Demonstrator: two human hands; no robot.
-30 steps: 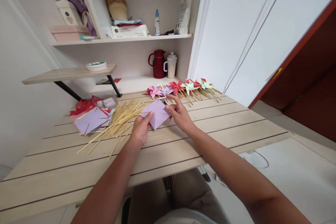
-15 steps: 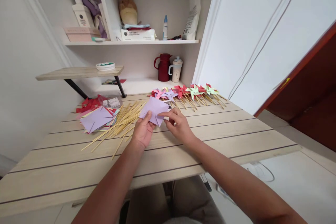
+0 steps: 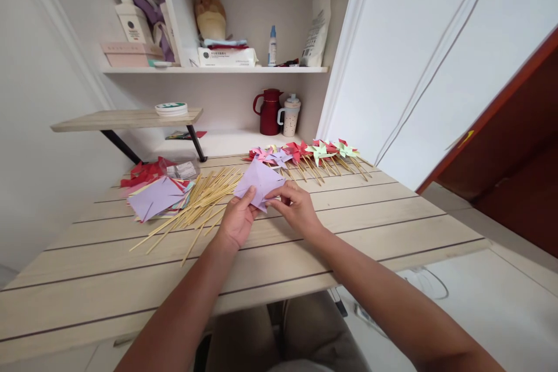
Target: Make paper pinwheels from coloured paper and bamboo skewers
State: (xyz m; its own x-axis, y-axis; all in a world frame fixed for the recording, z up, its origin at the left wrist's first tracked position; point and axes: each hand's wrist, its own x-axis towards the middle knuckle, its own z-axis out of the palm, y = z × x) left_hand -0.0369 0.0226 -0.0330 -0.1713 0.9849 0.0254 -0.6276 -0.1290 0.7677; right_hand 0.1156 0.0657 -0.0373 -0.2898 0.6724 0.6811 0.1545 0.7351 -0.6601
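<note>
A square of purple paper (image 3: 256, 179), with cuts running in from its corners, is held up over the table. My left hand (image 3: 238, 218) grips its lower left part, thumb on top and fingers beneath. At the paper's lower right corner, my right hand (image 3: 294, 203) pinches the edge between thumb and forefinger. Left of the hands lie loose wooden sticks (image 3: 203, 200) in a spread heap. Beyond them is a stack of coloured paper sheets (image 3: 157, 197) with a purple one on top. Finished paper pinwheels (image 3: 320, 152) on sticks lie in a row behind the right hand.
A small raised shelf (image 3: 126, 119) on black legs stands at the back left, near a clear plastic packet (image 3: 182, 170) and red paper or film (image 3: 143, 172). A dark red jug (image 3: 271, 113) and a pale cup (image 3: 291, 115) stand at the back. The table (image 3: 349, 244) has a planked top.
The right thumb and forefinger have closed on the paper's lower right corner, where the fingers were looser before. The paper has turned slightly. The whole view has shifted a little.
</note>
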